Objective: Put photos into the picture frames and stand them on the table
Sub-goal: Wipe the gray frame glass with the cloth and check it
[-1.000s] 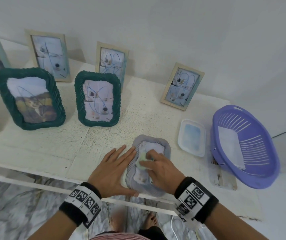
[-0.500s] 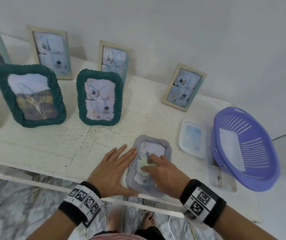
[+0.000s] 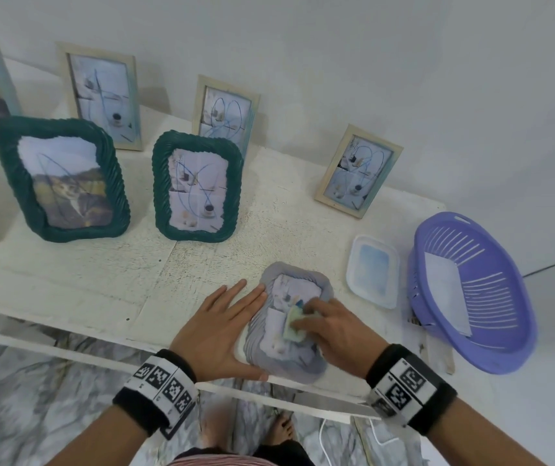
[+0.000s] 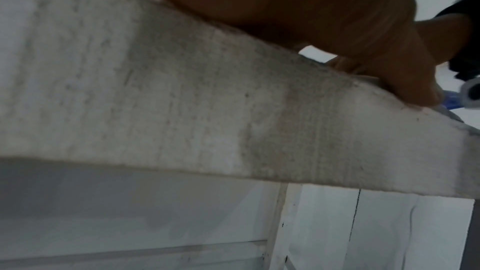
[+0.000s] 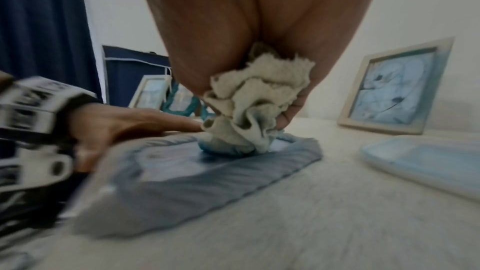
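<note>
The right hand point(image 3: 335, 326) clutches a crumpled pale cloth point(image 3: 294, 322) in curled fingers and presses it onto the glass of a grey wavy-edged picture frame point(image 3: 289, 358) lying flat near the front edge of the white table point(image 3: 101, 280), low and centre in the head view. In the right wrist view the cloth point(image 5: 255, 108) bunches under the fingertips, its lowest fold stained blue where it meets the frame point(image 5: 207, 182). The left hand point(image 3: 220, 331) lies flat with straight fingers, holding nothing, its thumb side set against the frame's left edge and its thumb along the near rim. Just right of the frame sits a shallow white tray point(image 3: 371, 270) with a blue bottom, and beyond it, at the right edge, a purple slotted basket point(image 3: 491, 297) holding a white sheet point(image 3: 445, 290). Above the hands two green woven frames point(image 3: 60, 176) point(image 3: 197, 186) stand upright with photos inside. Behind them, along the wall, pale wooden frames point(image 3: 103, 95) point(image 3: 224, 112) point(image 3: 358, 171) stand with photos too, and part of another frame shows at the upper left edge.
</note>
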{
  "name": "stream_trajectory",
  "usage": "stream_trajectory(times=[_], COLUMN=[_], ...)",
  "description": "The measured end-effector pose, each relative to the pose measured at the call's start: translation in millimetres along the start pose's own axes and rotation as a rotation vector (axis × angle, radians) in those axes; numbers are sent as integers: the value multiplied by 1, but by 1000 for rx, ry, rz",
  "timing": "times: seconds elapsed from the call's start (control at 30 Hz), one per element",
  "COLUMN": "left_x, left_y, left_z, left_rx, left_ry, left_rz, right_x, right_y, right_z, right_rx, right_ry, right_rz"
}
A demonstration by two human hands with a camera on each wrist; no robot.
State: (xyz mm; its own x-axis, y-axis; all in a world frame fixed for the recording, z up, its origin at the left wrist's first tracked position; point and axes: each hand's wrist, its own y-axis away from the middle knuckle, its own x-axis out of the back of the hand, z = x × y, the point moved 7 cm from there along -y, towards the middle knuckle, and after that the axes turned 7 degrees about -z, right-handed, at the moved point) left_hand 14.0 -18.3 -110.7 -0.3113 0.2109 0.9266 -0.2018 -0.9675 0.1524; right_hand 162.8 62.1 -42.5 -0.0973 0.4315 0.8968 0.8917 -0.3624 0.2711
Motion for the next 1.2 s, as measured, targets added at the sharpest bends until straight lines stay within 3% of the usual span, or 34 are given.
stream_trajectory(times=[0.17, 0.27, 0.43, 0.6, 0.7, 0.9, 0.97, 1.1, 1.2], left_x=[-1, -1, -2, -2, -2, -1, 1, 0, 2], left_y=[-1, -1, -1, -2, -2, -1, -1, -1, -1], left_z=[-1, -2, -1, -2, -3, -2, -1, -1, -2], left_rx=[2, 9, 17, 34, 43, 40, 31, 33, 32], left_ry=[11, 15, 7, -3, -1, 14, 27, 31, 35], left_rz=[-15, -27, -15, -69, -78, -61, -42, -53, -37], right_x=[16, 1, -12, 20, 15, -17, -12, -3, -16], right_y=[-26, -14, 22, -18, -23, 24, 21, -4, 0], right_z=[33, 18, -12, 28, 25, -17, -6, 5, -12], right_rx=[-164, -148, 19, -165, -196, 55, 41, -45, 7], right_ry=[-8, -68, -36, 153, 78, -81, -39, 41, -19], right_rz=[164, 126, -1, 155, 107, -83, -89, 44, 9])
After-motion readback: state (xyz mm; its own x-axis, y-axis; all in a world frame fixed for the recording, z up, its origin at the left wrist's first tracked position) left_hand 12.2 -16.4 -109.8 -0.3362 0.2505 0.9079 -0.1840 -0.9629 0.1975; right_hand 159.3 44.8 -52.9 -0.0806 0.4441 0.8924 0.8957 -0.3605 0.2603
